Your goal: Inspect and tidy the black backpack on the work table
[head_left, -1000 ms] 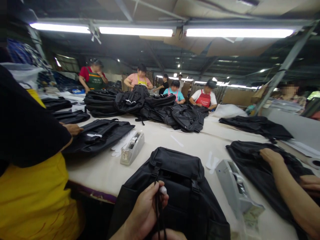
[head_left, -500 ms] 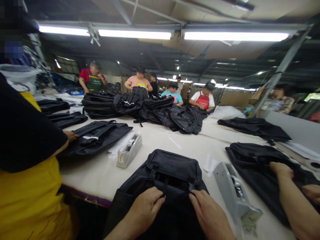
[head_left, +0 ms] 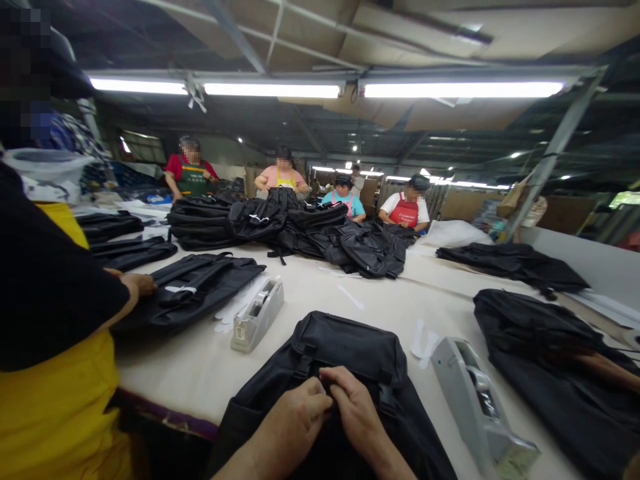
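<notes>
This is a bag factory workshop: aproned workers (head_left: 404,210) line a long tabletop (head_left: 170,377) heaped with black backpacks (head_left: 373,250), under fluorescent tubes (head_left: 273,90).

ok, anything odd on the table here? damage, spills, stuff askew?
Nothing stands out. The black backpack under the left hand and right hand looks undamaged where visible, the tape dispenser stands upright, and the white table shows no spill.

Two hands (head_left: 295,427) rest on one backpack (head_left: 345,347); the table (head_left: 170,373) carries two dispensers (head_left: 257,315), with three ceiling lights (head_left: 273,90) above.
</notes>
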{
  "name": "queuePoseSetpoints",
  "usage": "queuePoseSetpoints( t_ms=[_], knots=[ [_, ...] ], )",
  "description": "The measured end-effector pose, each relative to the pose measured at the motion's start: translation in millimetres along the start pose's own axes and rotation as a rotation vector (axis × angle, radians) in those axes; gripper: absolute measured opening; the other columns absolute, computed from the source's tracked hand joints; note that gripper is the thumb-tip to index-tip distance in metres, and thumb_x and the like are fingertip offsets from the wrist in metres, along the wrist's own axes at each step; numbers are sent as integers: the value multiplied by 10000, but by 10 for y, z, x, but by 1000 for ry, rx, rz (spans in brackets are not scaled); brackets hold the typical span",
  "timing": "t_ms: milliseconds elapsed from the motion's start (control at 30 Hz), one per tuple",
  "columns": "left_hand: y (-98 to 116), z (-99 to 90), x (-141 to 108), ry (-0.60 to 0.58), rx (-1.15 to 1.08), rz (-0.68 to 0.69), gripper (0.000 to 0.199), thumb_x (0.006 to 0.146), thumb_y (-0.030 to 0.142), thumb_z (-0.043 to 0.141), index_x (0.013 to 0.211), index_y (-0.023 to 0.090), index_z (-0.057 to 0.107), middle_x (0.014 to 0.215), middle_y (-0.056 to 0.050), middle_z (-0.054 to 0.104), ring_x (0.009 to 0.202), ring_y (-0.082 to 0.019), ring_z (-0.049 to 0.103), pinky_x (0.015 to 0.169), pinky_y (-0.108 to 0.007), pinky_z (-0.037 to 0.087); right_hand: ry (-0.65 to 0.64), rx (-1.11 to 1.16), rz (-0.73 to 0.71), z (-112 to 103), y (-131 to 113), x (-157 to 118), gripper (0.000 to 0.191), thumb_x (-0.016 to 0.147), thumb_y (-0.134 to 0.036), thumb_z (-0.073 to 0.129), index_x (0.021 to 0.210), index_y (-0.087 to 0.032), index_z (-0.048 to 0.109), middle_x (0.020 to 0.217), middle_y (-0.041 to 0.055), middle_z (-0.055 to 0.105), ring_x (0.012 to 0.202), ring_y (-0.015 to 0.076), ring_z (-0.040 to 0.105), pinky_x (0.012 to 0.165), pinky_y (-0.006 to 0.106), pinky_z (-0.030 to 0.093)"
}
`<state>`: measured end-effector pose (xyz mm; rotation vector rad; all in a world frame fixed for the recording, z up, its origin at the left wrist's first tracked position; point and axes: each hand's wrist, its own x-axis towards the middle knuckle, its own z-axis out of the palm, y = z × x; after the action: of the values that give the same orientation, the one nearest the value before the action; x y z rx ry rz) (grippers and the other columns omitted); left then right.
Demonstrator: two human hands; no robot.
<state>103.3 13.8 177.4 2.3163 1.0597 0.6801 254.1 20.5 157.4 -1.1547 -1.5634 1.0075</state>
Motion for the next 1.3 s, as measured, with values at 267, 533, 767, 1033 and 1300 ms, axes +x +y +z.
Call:
queuePoseSetpoints(
  t_ms=[267, 533, 767, 1033, 1300],
  knots=[
    [-9, -36, 243, 119, -421, -214, 58, 742, 175, 500, 751, 181, 557, 653, 22, 592, 633, -129, 576, 604, -228, 431, -110, -416, -45, -30, 119, -269, 355, 696, -77, 466, 1020, -200, 541, 1038, 42, 559, 986, 193, 482, 911, 352, 354],
    [-307, -83, 482, 145, -267, -98, 199, 733, 112, 448, 898, 182, 532, 855, -18, 592, 811, -145, 569, 747, -267, 449, 187, -323, -124, -95, 330, -226, 190, 857, -209, 415, 978, -217, 562, 1018, 44, 556, 982, 164, 508, 884, 283, 408],
    [-373, 62, 717, 62, 576, 27, 302, 651, 90, 513, 931, 193, 563, 1004, -69, 555, 959, -254, 485, 818, -407, 401, 395, -448, -122, -32, 311, -195, 165, 838, -241, 467, 905, -214, 616, 998, 63, 514, 979, 195, 484, 886, 320, 409],
    [-441, -138, 997, 63, 540, 29, 167, 791, 199, 452, 885, 217, 589, 893, -33, 618, 878, -200, 548, 780, -318, 434, 85, -799, -15, -337, 34, -143, 201, 822, -147, 446, 857, -227, 626, 860, 26, 569, 837, 176, 527, 756, 284, 426],
    [-386, -113, 910, 126, 533, 30, 184, 806, 185, 435, 918, 208, 578, 917, -30, 625, 894, -196, 549, 787, -309, 433, -133, -1044, 176, -126, 183, 340, 261, 830, -164, 400, 873, -145, 657, 932, 123, 638, 882, 221, 596, 758, 294, 436]
  ],
)
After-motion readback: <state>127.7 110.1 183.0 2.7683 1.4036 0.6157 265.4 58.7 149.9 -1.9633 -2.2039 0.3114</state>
